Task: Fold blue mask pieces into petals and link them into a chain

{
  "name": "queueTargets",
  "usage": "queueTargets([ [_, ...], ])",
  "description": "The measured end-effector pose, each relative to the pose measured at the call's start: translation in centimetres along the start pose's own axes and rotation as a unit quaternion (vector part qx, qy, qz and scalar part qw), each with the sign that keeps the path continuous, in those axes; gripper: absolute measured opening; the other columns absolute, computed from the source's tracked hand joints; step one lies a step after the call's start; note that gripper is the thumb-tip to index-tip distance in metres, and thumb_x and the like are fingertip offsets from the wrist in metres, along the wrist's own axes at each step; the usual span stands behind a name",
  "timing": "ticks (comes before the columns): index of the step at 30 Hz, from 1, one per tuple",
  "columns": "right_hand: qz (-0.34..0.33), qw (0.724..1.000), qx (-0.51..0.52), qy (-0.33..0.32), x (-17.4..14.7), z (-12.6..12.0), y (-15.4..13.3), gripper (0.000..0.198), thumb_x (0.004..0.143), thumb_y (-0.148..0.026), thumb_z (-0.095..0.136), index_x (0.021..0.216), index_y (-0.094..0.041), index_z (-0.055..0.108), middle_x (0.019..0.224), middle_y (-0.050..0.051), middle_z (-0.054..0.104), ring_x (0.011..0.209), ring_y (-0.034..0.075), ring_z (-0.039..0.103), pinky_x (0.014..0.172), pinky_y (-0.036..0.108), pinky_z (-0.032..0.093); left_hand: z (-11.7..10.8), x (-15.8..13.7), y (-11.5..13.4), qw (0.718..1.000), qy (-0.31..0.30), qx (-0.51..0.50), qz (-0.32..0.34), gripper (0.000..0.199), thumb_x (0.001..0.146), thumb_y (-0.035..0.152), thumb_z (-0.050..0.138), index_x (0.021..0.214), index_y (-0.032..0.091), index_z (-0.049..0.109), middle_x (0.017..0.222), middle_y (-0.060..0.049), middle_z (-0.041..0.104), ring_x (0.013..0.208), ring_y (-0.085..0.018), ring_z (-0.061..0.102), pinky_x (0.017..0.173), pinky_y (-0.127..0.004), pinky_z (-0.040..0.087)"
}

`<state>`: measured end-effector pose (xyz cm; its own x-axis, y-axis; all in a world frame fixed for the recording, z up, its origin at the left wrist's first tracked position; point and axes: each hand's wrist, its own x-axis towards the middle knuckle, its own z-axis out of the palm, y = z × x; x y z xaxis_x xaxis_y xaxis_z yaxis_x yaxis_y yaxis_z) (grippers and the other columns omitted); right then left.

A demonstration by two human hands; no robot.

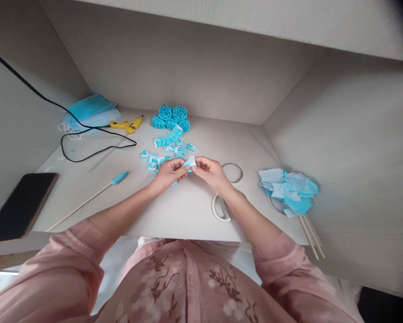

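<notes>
Between my two hands is a small blue-and-white fabric piece [190, 162], pinched by the fingertips of both. My left hand [169, 173] grips its left side and my right hand [208, 170] its right side. Just behind and left of my hands lie several folded blue-and-white pieces [152, 160]. Farther back, several blue rolled rosettes [172, 117] are stacked. Near my right forearm rests a pair of scissors, of which a white handle loop [220, 208] shows; the forearm covers part of it. A grey ring-shaped roll [233, 172] lies beside my right wrist.
At the back left are blue face masks [92, 111] and a yellow glue gun [127, 124] with a black cord [65, 152]. A blue-tipped stick [87, 200] and a dark phone [19, 206] lie left. Crumpled blue fabric [291, 188] and wooden sticks [311, 236] lie right.
</notes>
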<state>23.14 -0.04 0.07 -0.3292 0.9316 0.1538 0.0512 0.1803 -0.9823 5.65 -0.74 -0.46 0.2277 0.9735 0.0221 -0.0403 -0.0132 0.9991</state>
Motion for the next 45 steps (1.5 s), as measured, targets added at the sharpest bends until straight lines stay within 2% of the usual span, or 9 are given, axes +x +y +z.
queueTargets([
  [8, -0.003, 0.998, -0.046, 0.034, -0.1, -0.2, 0.5, 0.024, 0.077, -0.041, 0.072, 0.086, -0.019, 0.070, 0.070, -0.003, 0.059, 0.065, 0.011, 0.052, 0.065, 0.025, 0.044, 0.1, -0.3, 0.1, 0.998, -0.052, 0.025, 0.003, 0.036, 0.071, 0.046, 0.076, 0.065, 0.017, 0.055, 0.053, 0.003, 0.058, 0.043, -0.006, 0.047, 0.044, -0.018, 0.037],
  [12, -0.039, 0.992, -0.104, 0.055, -0.3, -0.1, 0.2, 0.018, 0.080, -0.037, 0.070, 0.084, -0.020, 0.070, 0.072, -0.002, 0.062, 0.067, 0.012, 0.055, 0.068, 0.026, 0.045, 0.2, -0.4, 0.3, 0.997, -0.069, 0.018, 0.006, 0.035, 0.071, 0.044, 0.076, 0.066, 0.016, 0.055, 0.055, 0.002, 0.059, 0.044, -0.006, 0.048, 0.045, -0.019, 0.038],
  [16, -0.121, 0.969, -0.207, 0.063, -0.6, -0.2, -0.7, 0.011, 0.085, -0.032, 0.066, 0.084, -0.022, 0.071, 0.079, 0.001, 0.070, 0.073, 0.015, 0.062, 0.075, 0.029, 0.049, 0.1, -0.4, 0.3, 0.995, -0.081, -0.048, -0.020, 0.034, 0.072, 0.045, 0.074, 0.069, 0.016, 0.056, 0.058, 0.001, 0.061, 0.046, -0.007, 0.051, 0.045, -0.019, 0.039],
  [21, -0.232, 0.928, -0.291, 0.016, -0.5, -0.8, -0.6, 0.020, 0.094, -0.029, 0.055, 0.095, -0.026, 0.074, 0.091, 0.005, 0.075, 0.086, 0.018, 0.067, 0.082, 0.033, 0.051, 0.2, -0.5, 0.4, 0.990, -0.072, -0.113, -0.048, 0.033, 0.069, 0.042, 0.075, 0.071, 0.016, 0.056, 0.058, 0.001, 0.061, 0.048, -0.009, 0.054, 0.045, -0.020, 0.041],
  [29, -0.301, 0.892, -0.337, 0.023, -0.5, -1.2, 0.0, 0.026, 0.097, -0.024, 0.050, 0.102, -0.027, 0.075, 0.095, 0.005, 0.076, 0.087, 0.018, 0.068, 0.078, 0.034, 0.054, 0.4, -0.6, 0.8, 0.987, -0.073, -0.135, -0.051, 0.039, 0.067, 0.046, 0.078, 0.073, 0.016, 0.056, 0.057, 0.000, 0.061, 0.047, -0.009, 0.054, 0.044, -0.020, 0.040],
  [34, -0.291, 0.893, -0.342, 0.022, -0.4, -1.1, -0.1, 0.026, 0.097, -0.027, 0.050, 0.097, -0.026, 0.076, 0.095, 0.006, 0.077, 0.086, 0.019, 0.069, 0.079, 0.035, 0.055, 0.3, -0.6, 0.5, 0.987, -0.073, -0.137, -0.053, 0.041, 0.070, 0.051, 0.077, 0.073, 0.016, 0.056, 0.057, 0.000, 0.061, 0.048, -0.010, 0.055, 0.044, -0.020, 0.040],
  [37, -0.265, 0.909, -0.321, 0.023, -0.5, -1.0, -0.1, 0.028, 0.097, -0.028, 0.048, 0.103, -0.027, 0.075, 0.100, 0.006, 0.077, 0.092, 0.019, 0.069, 0.084, 0.036, 0.054, 0.2, -0.5, 0.4, 0.989, -0.064, -0.122, -0.048, 0.041, 0.069, 0.049, 0.078, 0.073, 0.016, 0.055, 0.057, 0.001, 0.061, 0.047, -0.009, 0.054, 0.044, -0.020, 0.040],
  [41, -0.138, 0.969, -0.203, 0.041, -0.5, -1.0, -0.3, 0.034, 0.098, -0.039, 0.047, 0.123, -0.027, 0.066, 0.109, 0.006, 0.074, 0.098, 0.018, 0.069, 0.092, 0.036, 0.053, 0.2, -0.4, 0.5, 0.994, -0.049, -0.091, -0.026, 0.040, 0.070, 0.049, 0.077, 0.073, 0.017, 0.054, 0.057, 0.002, 0.062, 0.043, -0.007, 0.051, 0.042, -0.019, 0.035],
  [45, 0.007, 0.999, -0.037, 0.017, -0.1, -1.0, -0.5, 0.044, 0.090, -0.059, 0.054, 0.099, -0.020, 0.071, 0.089, 0.006, 0.073, 0.083, 0.018, 0.068, 0.070, 0.030, 0.055, 0.2, -0.3, 0.6, 0.998, -0.030, -0.048, -0.004, 0.041, 0.072, 0.052, 0.074, 0.071, 0.016, 0.054, 0.056, 0.003, 0.060, 0.042, -0.006, 0.049, 0.041, -0.019, 0.034],
])
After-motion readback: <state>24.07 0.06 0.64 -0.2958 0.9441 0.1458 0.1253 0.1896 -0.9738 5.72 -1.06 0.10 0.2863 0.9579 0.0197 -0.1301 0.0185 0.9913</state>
